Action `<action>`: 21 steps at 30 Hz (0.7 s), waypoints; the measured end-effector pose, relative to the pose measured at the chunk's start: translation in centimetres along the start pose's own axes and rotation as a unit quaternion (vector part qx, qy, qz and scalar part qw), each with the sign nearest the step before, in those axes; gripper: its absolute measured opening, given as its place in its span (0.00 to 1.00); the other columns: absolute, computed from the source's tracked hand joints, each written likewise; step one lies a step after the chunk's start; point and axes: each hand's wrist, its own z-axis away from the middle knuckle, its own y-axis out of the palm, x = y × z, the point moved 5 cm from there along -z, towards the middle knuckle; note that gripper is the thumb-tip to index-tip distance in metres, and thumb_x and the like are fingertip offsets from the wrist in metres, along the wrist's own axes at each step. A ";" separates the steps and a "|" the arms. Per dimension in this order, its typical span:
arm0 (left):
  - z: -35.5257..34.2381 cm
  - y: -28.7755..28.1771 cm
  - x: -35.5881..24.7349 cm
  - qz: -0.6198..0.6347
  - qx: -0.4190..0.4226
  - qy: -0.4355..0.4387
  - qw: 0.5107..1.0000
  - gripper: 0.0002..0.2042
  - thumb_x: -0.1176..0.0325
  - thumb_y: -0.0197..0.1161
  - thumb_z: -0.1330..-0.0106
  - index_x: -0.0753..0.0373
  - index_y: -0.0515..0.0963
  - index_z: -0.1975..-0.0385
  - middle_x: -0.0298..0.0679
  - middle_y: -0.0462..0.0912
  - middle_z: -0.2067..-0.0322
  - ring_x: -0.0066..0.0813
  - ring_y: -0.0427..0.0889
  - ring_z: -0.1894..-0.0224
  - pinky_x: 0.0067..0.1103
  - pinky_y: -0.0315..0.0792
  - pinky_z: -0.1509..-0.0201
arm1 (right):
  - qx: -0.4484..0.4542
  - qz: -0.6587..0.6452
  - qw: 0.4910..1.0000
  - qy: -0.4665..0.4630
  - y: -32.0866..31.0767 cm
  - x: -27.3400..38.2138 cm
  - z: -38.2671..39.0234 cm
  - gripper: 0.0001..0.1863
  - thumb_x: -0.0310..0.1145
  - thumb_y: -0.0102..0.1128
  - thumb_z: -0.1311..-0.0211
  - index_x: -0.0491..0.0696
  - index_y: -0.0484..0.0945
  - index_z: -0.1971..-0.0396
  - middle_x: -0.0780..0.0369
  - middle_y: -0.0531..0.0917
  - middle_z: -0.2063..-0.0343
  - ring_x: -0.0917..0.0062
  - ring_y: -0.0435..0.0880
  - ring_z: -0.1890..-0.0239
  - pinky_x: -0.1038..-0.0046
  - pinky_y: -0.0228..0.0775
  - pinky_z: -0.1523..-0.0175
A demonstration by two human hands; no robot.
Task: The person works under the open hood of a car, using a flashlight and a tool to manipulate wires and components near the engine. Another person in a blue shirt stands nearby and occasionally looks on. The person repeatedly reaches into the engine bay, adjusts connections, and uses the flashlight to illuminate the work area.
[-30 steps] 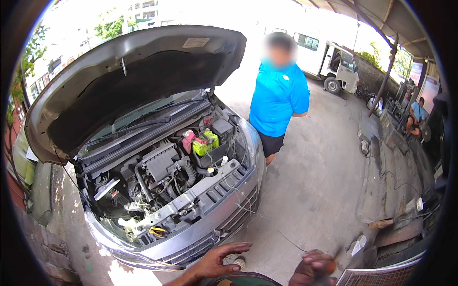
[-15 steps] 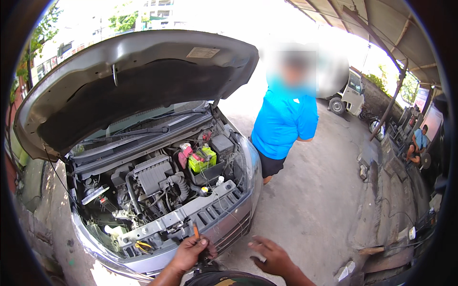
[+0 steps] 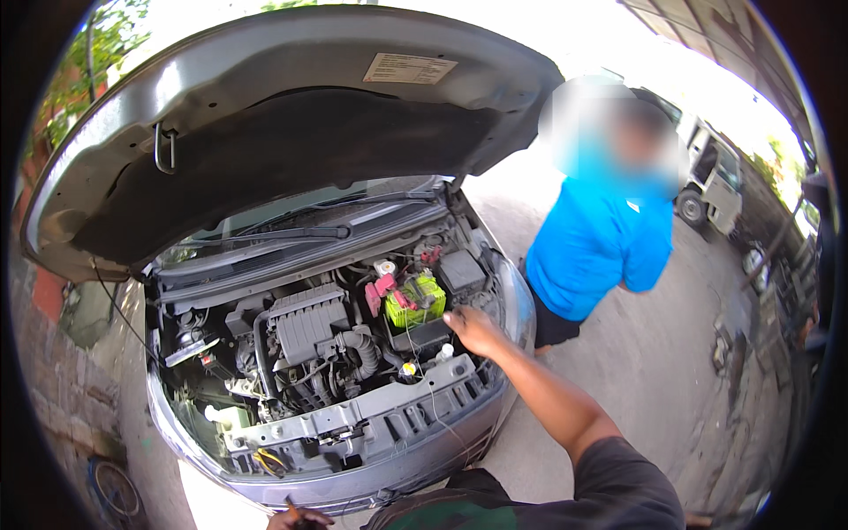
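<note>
My right arm stretches over the front of the car, and my right hand (image 3: 474,331) is beside the yellow-green car battery (image 3: 415,303). Its fingers look bunched together, and anything between them is hidden. Pink-red terminal covers (image 3: 380,290) sit on the battery's left side. A thin wire (image 3: 430,402) runs from near the battery down across the front panel. Low at the picture's edge, my left hand (image 3: 302,519) is closed around a slim orange stick-like piece (image 3: 290,503), only partly in view. The engine (image 3: 309,327) lies left of the battery.
The raised hood (image 3: 300,132) arches over the engine bay. Yellow-handled pliers (image 3: 268,460) rest on the front left panel. A person in a blue shirt (image 3: 596,247) stands right of the car. A white truck (image 3: 715,181) is parked behind, and a wheel (image 3: 115,488) lies lower left.
My right hand has reached forward from the car's front to the battery. My left hand has dropped lower and leftward with the orange piece. The view has shifted, with the car appearing larger.
</note>
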 end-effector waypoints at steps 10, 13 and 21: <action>2.5 17.8 3.3 0.072 -0.365 -0.068 0.926 0.18 0.67 0.72 0.28 0.68 0.78 0.44 0.31 0.81 0.70 0.16 0.72 0.73 0.17 0.66 0.69 | 0.523 0.043 0.844 0.114 18.5 -3.2 -26.2 0.41 0.71 0.55 0.27 0.46 0.86 0.40 0.49 0.86 0.39 0.61 0.86 0.35 0.55 0.75 0.30; 1.7 20.8 3.8 0.078 -0.396 -0.083 0.911 0.17 0.71 0.71 0.28 0.67 0.79 0.42 0.31 0.80 0.67 0.19 0.75 0.65 0.19 0.69 0.59 | 0.323 0.101 0.938 0.073 21.7 -1.2 -21.9 0.35 0.65 0.61 0.28 0.50 0.86 0.38 0.53 0.86 0.38 0.60 0.85 0.34 0.55 0.79 0.33; -3.7 22.9 1.6 0.033 -0.406 -0.152 0.901 0.19 0.67 0.69 0.27 0.68 0.77 0.40 0.32 0.80 0.68 0.21 0.76 0.67 0.19 0.70 0.62 | 0.319 0.119 0.938 0.068 18.8 -1.6 -21.1 0.21 0.43 0.59 0.25 0.50 0.87 0.41 0.56 0.86 0.37 0.58 0.85 0.33 0.55 0.81 0.35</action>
